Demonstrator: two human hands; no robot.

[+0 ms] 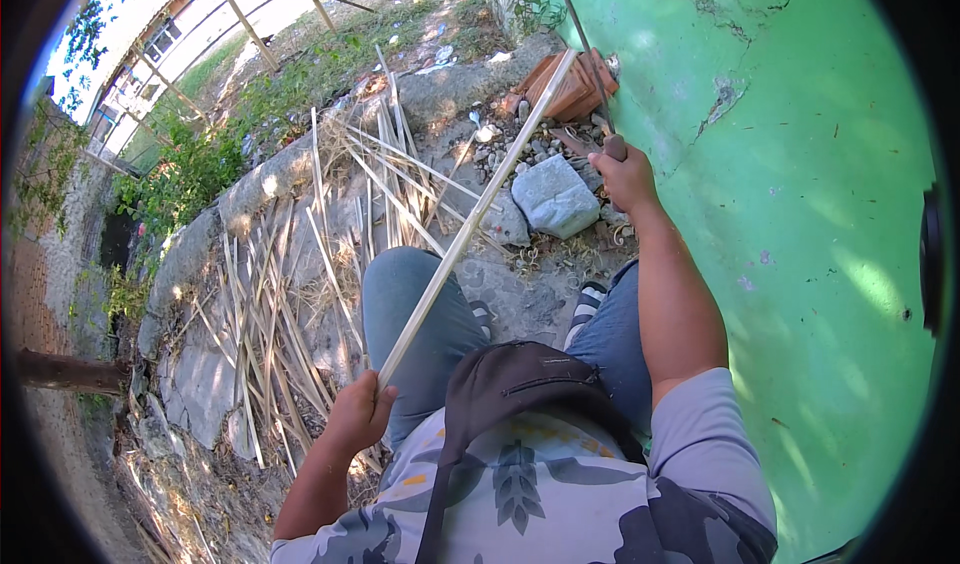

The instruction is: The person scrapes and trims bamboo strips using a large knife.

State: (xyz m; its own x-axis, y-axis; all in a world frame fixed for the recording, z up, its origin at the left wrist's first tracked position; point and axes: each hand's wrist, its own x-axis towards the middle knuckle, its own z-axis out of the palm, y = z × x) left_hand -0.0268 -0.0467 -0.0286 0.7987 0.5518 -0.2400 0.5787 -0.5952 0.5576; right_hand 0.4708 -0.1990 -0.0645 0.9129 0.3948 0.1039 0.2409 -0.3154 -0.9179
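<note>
A pale strip (480,211) passes left of the white stone (556,198), grasped by the left hand's (357,416) fingers; right hand (628,178), beside that stone, clenches a brown-handled tool (615,148); dark bag (510,389) below, contents hidden

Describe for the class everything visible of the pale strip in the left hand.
The strip is long, straight, narrow and cream-coloured, perhaps bamboo or wood. The left hand grips its near end; from there it slants forward and rightward, crossing over the left knee in view. Its far end overlaps the reddish tiles; whether it touches them is unclear.
</note>
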